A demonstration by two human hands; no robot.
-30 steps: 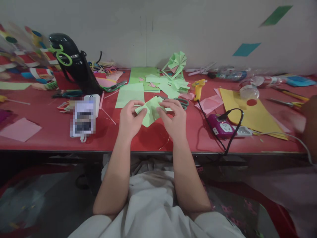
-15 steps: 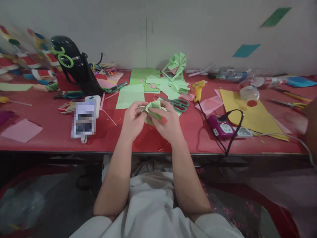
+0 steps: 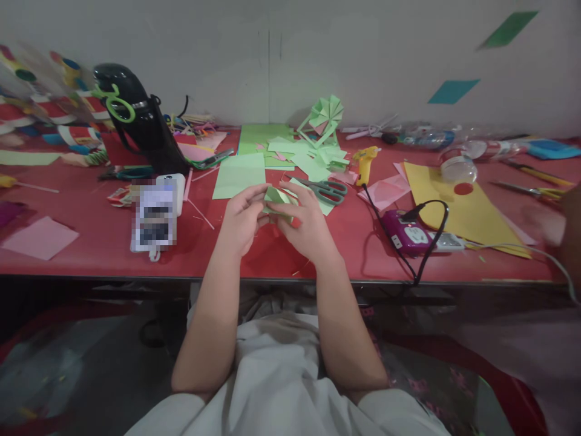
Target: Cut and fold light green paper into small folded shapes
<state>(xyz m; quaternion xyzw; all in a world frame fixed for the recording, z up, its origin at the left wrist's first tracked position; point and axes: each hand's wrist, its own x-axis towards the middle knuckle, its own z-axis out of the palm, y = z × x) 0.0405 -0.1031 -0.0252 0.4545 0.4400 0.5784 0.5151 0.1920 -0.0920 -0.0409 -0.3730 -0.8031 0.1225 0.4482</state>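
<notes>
Between my two hands is a small folded piece of light green paper (image 3: 278,196), held above the red tabletop. My left hand (image 3: 242,219) grips its left side, thumb and fingers closed on it. From the right, my right hand (image 3: 307,221) holds the other side; its fingers partly cover the folds. Just beyond my right hand lie scissors with grey-green handles (image 3: 327,191). A flat light green sheet (image 3: 239,175) rests beyond my left hand. Farther back, a folded green paper construction (image 3: 325,114) stands among green paper scraps (image 3: 313,166).
A yellow glue gun (image 3: 365,165) stands right of the scissors, its black cord running to a purple power adapter (image 3: 406,233). Yellow paper (image 3: 472,212) and plastic bottles (image 3: 458,166) lie at right. At left are a phone (image 3: 155,215), a black boot-shaped object (image 3: 140,121) and pink paper (image 3: 40,238).
The green paper has been turned and pressed flatter between my fingers, so less of it shows. Both hands have shifted only slightly and keep hold of it.
</notes>
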